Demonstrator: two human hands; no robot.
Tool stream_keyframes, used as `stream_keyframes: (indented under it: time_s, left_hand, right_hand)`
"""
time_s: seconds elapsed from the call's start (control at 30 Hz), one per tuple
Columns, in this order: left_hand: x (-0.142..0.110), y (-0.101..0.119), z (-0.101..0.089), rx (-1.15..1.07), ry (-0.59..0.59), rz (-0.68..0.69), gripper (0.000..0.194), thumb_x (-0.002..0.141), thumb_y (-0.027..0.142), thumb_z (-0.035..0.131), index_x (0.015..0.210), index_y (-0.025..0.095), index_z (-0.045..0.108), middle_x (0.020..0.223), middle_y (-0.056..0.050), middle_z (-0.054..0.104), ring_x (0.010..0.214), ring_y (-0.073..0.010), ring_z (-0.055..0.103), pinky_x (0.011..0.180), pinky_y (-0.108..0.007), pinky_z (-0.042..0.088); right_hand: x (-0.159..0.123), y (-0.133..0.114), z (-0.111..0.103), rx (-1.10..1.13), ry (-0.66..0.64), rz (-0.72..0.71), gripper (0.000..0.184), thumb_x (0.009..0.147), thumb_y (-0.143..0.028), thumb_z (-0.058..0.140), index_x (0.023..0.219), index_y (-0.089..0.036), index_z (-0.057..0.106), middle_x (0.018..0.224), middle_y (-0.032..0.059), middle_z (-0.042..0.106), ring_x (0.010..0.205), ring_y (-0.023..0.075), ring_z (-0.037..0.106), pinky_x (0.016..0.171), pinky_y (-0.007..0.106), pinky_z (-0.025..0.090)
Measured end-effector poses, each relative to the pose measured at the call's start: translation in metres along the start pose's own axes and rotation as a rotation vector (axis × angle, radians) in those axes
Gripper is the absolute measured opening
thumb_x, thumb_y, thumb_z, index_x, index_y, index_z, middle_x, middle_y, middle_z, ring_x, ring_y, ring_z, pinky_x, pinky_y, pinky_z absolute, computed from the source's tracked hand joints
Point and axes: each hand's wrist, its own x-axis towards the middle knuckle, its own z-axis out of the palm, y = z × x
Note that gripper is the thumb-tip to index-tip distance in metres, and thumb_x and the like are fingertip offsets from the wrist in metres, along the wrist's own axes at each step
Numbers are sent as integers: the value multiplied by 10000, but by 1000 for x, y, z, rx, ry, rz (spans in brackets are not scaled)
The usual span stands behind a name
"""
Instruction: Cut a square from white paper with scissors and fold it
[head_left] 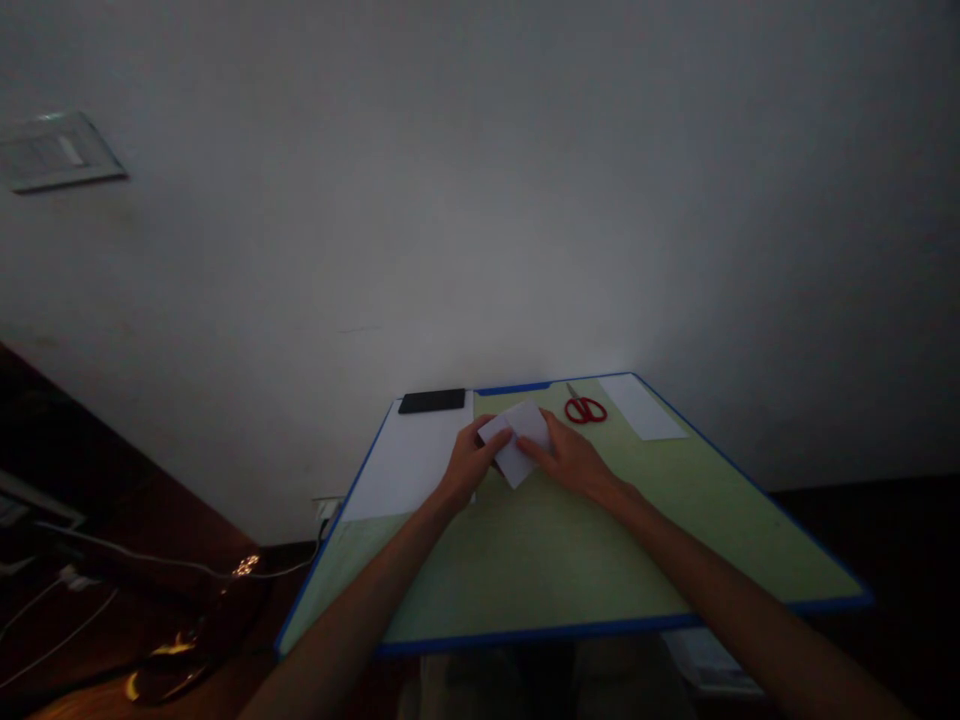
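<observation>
A small folded piece of white paper (517, 462) is held up over the middle of the table. My left hand (474, 456) grips its left side, thumb on top near a crease. On the right side, my right hand (568, 452) pinches the same paper, its thumb pressed on the face. The fingers behind the paper are hidden. Beyond my right hand lie red-handled scissors (586, 410), blades pointing to the wall.
The green table (600, 560) has a blue rim and stands against the wall. A white sheet (397, 460) lies at its left, with a black phone-like slab (433, 401) at the sheet's far edge. A white paper strip (643, 408) lies far right. Cables (187, 568) run at left.
</observation>
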Motion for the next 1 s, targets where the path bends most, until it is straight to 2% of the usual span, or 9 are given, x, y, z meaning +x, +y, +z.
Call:
stream_keyframes:
  time_s: [0.1, 0.17, 0.37, 0.5, 0.6, 0.7, 0.8, 0.9, 1.0]
  left_hand:
    - [-1, 1, 1, 0, 0, 2, 379, 730, 470, 751, 896, 142, 657, 704, -20, 629, 603, -151, 604, 504, -234, 482]
    - [-2, 1, 1, 2, -9, 0, 376, 727, 465, 755, 891, 139, 661, 699, -20, 630, 595, -148, 603, 499, -227, 471]
    - [-2, 0, 2, 10, -53, 18, 351, 758, 450, 732, 890, 133, 664, 674, -17, 619, 563, -144, 595, 477, -235, 487]
    - [-1, -1, 1, 37, -50, 21, 401, 755, 477, 722, 947, 130, 663, 683, -36, 643, 542, -162, 605, 437, -256, 497]
    - [0, -3, 0, 47, -46, 22, 405, 757, 479, 716, 945, 126, 655, 688, -46, 651, 540, -166, 609, 423, -255, 494]
    - [1, -5, 0, 50, -34, 17, 397, 763, 458, 707, 969, 126, 642, 716, -49, 646, 554, -165, 609, 425, -253, 496]
    - [2, -7, -2, 39, 63, 42, 522, 740, 384, 726, 1190, 172, 568, 914, -66, 648, 605, -157, 619, 447, -247, 497]
    - [5, -10, -6, 84, 165, 81, 674, 706, 274, 737, 1329, 242, 482, 1064, -71, 597, 726, -162, 629, 556, -258, 520]
    - [7, -14, -9, 173, 196, 103, 602, 694, 187, 703, 1273, 224, 541, 1030, -65, 586, 798, -173, 604, 644, -266, 506]
  right_hand:
    - [-2, 1, 2, -15, 21, 5, 750, 875, -610, 560, 1464, -197, 347, 1446, 175, 487, 1281, 322, 511, 1041, 478, 406]
    - [-3, 2, 3, -43, 15, 23, 813, 843, -634, 589, 1479, -198, 329, 1445, 180, 476, 1276, 334, 511, 1025, 474, 416]
    - [-2, 3, 3, -79, -17, 94, 838, 830, -670, 573, 1476, -182, 357, 1369, 198, 505, 1162, 358, 570, 942, 462, 459]
    - [1, 7, 3, -18, 38, 84, 741, 880, -605, 536, 1464, -178, 377, 1335, 185, 517, 1183, 330, 551, 974, 455, 441]
    - [5, 8, 0, 82, 90, 52, 558, 938, -498, 475, 1403, -192, 446, 1202, 133, 591, 1059, 265, 595, 938, 417, 463]
    - [10, 9, -4, 195, 157, 51, 344, 966, -411, 396, 1157, -205, 594, 1060, 85, 645, 980, 238, 601, 902, 388, 473]
    - [13, 8, -6, 325, 162, 130, 281, 942, -394, 411, 961, -208, 622, 939, 75, 677, 914, 250, 619, 844, 383, 496]
    - [15, 5, -8, 459, 143, 179, 263, 925, -374, 449, 1006, -215, 642, 1021, 85, 705, 995, 262, 635, 875, 381, 506]
    - [14, 2, -11, 516, 105, 205, 275, 915, -369, 471, 1067, -222, 647, 1099, 77, 708, 1056, 261, 636, 897, 379, 517]
